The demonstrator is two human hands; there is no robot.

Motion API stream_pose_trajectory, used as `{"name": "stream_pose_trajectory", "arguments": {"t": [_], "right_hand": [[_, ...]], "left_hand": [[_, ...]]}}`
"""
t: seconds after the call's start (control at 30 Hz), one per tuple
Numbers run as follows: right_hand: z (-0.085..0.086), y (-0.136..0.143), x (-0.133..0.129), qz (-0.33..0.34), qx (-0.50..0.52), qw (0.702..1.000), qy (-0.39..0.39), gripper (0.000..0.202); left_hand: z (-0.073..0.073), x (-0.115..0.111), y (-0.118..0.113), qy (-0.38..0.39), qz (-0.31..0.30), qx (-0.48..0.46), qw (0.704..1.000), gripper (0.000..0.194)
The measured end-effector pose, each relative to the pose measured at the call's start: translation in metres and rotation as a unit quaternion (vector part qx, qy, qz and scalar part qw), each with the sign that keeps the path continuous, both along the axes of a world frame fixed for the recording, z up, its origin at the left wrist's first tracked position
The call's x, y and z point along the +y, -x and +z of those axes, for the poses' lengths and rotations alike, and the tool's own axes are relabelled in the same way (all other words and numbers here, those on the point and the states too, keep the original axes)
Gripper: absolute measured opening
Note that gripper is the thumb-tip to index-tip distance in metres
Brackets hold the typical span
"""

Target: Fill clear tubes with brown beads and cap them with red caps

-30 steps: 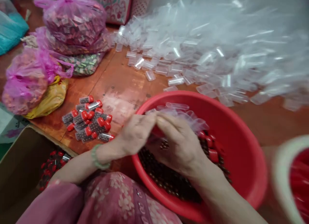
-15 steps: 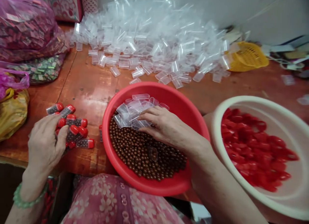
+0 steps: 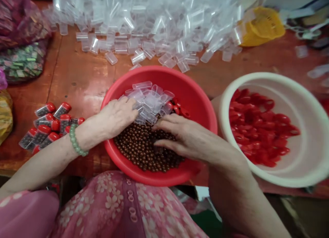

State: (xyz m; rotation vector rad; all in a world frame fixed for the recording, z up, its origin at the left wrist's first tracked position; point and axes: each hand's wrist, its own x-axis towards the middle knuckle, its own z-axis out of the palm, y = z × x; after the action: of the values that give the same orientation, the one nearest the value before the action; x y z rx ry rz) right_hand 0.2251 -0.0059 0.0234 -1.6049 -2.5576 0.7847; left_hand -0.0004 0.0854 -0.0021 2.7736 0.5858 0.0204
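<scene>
A red basin [image 3: 197, 90] holds brown beads [image 3: 144, 149], clear plastic tubes [image 3: 149, 102] and a few red caps [image 3: 181, 108]. At the left side of the tubes rests my left hand [image 3: 119, 114], its fingertips touching or just over them. Over the beads, my right hand [image 3: 180, 137] has its thumb and fingers apart, with nothing clearly seen between them. To the left of the basin lie several filled tubes with red caps [image 3: 42, 133].
A cream basin [image 3: 272, 77] with red caps [image 3: 259, 128] stands at the right. Many clear tubes [image 3: 154, 25] are heaped along the back. A yellow basket [image 3: 264, 25] lies back right, and filled plastic bags [image 3: 23, 60] at the left.
My left hand has moved right, from the capped tubes into the red basin. My right hand's fingers have come off the clear tubes, toward the beads. The view has tilted down.
</scene>
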Motion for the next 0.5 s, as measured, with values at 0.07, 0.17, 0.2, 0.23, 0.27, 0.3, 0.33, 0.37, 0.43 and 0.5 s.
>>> {"name": "stream_pose_trajectory", "arguments": {"t": [0.07, 0.17, 0.2, 0.23, 0.27, 0.3, 0.33, 0.37, 0.43, 0.5], "right_hand": [[-0.004, -0.004, -0.012, -0.004, 0.029, 0.997, 0.072, 0.036], [-0.015, -0.003, -0.023, -0.016, 0.036, 0.991, 0.126, 0.036], [-0.019, -0.003, -0.024, -0.024, 0.041, 0.99, 0.129, 0.033], [-0.022, -0.003, -0.025, -0.038, 0.051, 0.99, 0.123, 0.032], [-0.024, -0.003, -0.025, -0.057, 0.065, 0.99, 0.109, 0.032], [-0.025, -0.003, -0.025, -0.081, 0.082, 0.99, 0.087, 0.034], [-0.024, -0.003, -0.024, -0.104, 0.096, 0.988, 0.061, 0.035], [-0.023, -0.002, -0.024, -0.118, 0.104, 0.987, 0.037, 0.034], [-0.02, 0.002, -0.023, -0.108, 0.101, 0.989, 0.008, 0.026], [-0.016, 0.008, -0.021, -0.051, 0.082, 0.995, 0.014, 0.015]], "left_hand": [[-0.009, 0.003, 0.004, -0.018, -0.021, -0.001, 1.0, 0.039], [-0.015, 0.006, 0.008, -0.015, -0.025, 0.011, 1.0, 0.041], [-0.014, 0.006, 0.008, -0.011, -0.014, 0.016, 1.0, 0.042], [-0.012, 0.004, 0.007, -0.008, -0.001, 0.021, 1.0, 0.043], [-0.008, 0.002, 0.006, -0.009, 0.013, 0.024, 1.0, 0.044], [-0.003, -0.002, 0.005, -0.013, 0.029, 0.024, 0.999, 0.044], [0.002, -0.006, 0.003, -0.018, 0.046, 0.018, 0.999, 0.041], [0.008, -0.011, 0.003, -0.021, 0.062, 0.009, 0.998, 0.037], [0.015, -0.022, 0.002, -0.01, 0.079, -0.022, 0.997, 0.031], [0.017, -0.031, 0.003, 0.029, 0.069, -0.052, 0.996, 0.031]]}}
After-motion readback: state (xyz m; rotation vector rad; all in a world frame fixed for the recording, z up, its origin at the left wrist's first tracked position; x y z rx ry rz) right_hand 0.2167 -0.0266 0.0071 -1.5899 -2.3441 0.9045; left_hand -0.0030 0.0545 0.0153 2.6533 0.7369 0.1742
